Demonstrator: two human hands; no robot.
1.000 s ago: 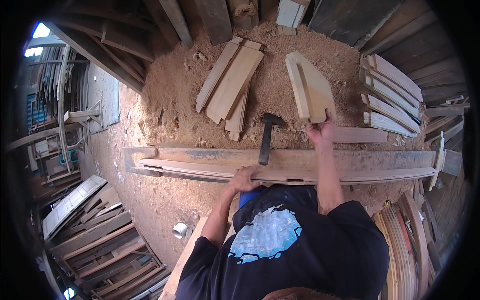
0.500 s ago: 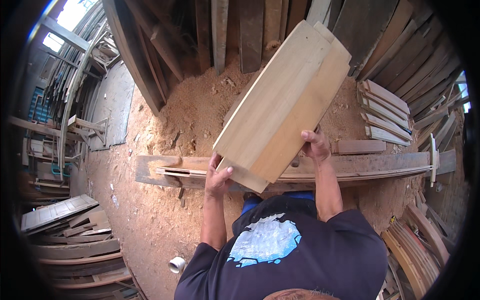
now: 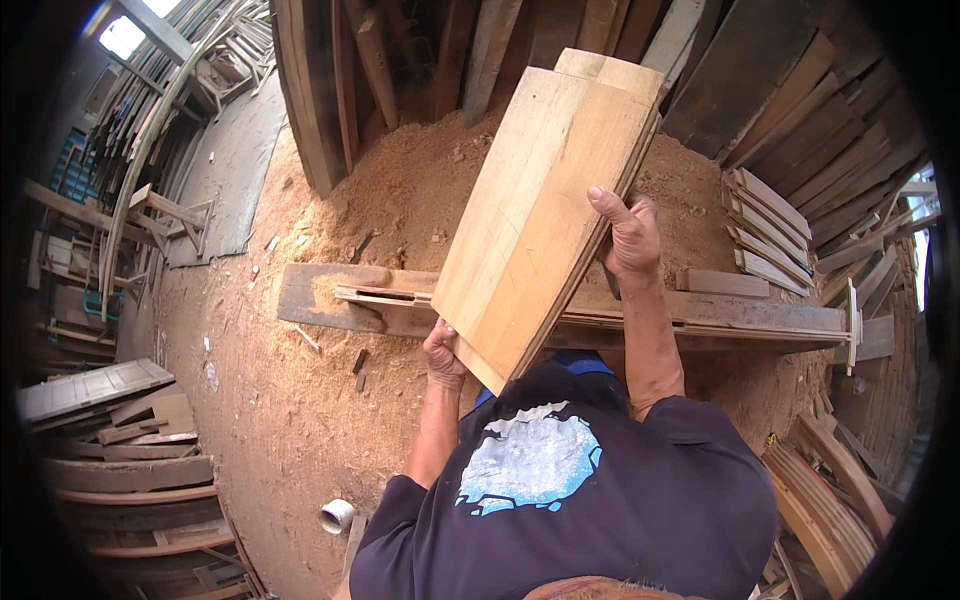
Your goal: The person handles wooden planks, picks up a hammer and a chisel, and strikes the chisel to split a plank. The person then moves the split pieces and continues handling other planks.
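Note:
A pale wooden panel (image 3: 545,200) with stepped ends is held up in front of me, slanting away to the right. Its face shows two tones of board side by side, and its long right edge is visible. My left hand (image 3: 444,353) grips the near left corner, fingers partly hidden behind the wood. Farther up, my right hand (image 3: 630,232) holds the right long edge, with the thumb toward the face. Beneath the panel a long wooden beam (image 3: 760,315) lies across, with thin slotted strips (image 3: 385,296) along it.
Sawdust (image 3: 400,190) covers the ground ahead. Stacked slats (image 3: 770,230) and a short wood block (image 3: 723,283) lie to the right. Planks (image 3: 500,60) lean at the back. A white pipe piece (image 3: 337,515) and a board pile (image 3: 140,475) are at the lower left.
The panel has turned more upright and tilted, now showing its right long edge. My right hand has risen along that edge, and its far end has swung left.

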